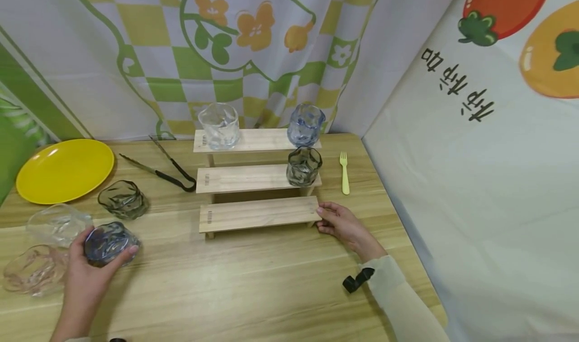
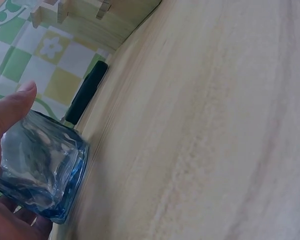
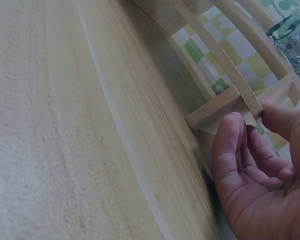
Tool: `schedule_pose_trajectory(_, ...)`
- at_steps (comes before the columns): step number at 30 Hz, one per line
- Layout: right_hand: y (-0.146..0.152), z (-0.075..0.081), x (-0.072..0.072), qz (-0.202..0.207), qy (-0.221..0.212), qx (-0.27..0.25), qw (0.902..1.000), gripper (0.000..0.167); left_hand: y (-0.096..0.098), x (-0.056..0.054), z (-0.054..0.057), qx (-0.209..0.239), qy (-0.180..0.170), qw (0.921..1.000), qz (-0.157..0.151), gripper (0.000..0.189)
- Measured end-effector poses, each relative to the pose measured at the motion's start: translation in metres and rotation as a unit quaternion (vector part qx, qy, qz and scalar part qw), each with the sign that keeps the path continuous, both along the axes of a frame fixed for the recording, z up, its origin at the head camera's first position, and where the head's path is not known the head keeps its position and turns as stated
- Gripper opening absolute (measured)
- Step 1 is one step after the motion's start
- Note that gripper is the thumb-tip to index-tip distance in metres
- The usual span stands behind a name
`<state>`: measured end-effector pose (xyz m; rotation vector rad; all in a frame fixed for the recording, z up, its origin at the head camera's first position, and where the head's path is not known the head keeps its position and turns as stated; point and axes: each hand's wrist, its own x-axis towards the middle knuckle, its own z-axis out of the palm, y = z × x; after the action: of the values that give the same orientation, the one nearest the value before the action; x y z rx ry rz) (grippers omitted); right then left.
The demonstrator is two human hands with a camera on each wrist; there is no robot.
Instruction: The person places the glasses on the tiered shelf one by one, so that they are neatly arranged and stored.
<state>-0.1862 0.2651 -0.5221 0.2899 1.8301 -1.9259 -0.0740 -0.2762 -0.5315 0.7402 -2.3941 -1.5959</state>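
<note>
My left hand (image 1: pixel 90 276) grips a blue glass (image 1: pixel 110 244) between thumb and fingers at the left side of the table. In the left wrist view the glass (image 2: pixel 45 165) is tilted, close over the tabletop. Next to it are a clear glass (image 1: pixel 59 224), a pink glass (image 1: pixel 36 270) and a dark grey glass (image 1: pixel 123 200). With thumb above and fingers below, my right hand (image 1: pixel 341 226) pinches the right end of the lowest step of a three-step wooden rack (image 1: pixel 258 214). The top step bears a clear glass (image 1: pixel 220 126) and a blue glass (image 1: pixel 306 125); a grey glass (image 1: pixel 304 166) stands on the middle step.
A yellow plate (image 1: pixel 65 171) lies at the back left, with tongs (image 1: pixel 169 168) between it and the rack. Right of the rack lies a pale yellow fork (image 1: pixel 345 174). A checked curtain (image 1: pixel 190 76) hangs behind the table and a white printed cloth (image 1: pixel 488 181) on the right.
</note>
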Motion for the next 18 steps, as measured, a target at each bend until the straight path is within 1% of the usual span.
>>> schedule_pose_trajectory(5,0.0,0.0,0.0,0.0,0.0,0.0,1.0,0.047,0.006,-0.001,0.0,0.012,0.01,0.9995,0.026,0.104)
schedule_pose_trajectory(12,0.001,-0.001,-0.001,-0.001,0.002,-0.003,1.0,0.046,0.016,-0.002,-0.002,0.013,0.046,0.9969,0.063,0.1)
schedule_pose_trajectory(15,0.001,-0.003,-0.001,0.001,0.003,-0.006,1.0,0.047,0.02,-0.003,-0.003,0.002,0.06,0.9957,0.071,0.096)
schedule_pose_trajectory(18,0.001,-0.003,-0.001,0.002,0.003,-0.008,1.0,0.046,0.022,-0.004,-0.002,-0.013,0.059,0.9961,0.065,0.095)
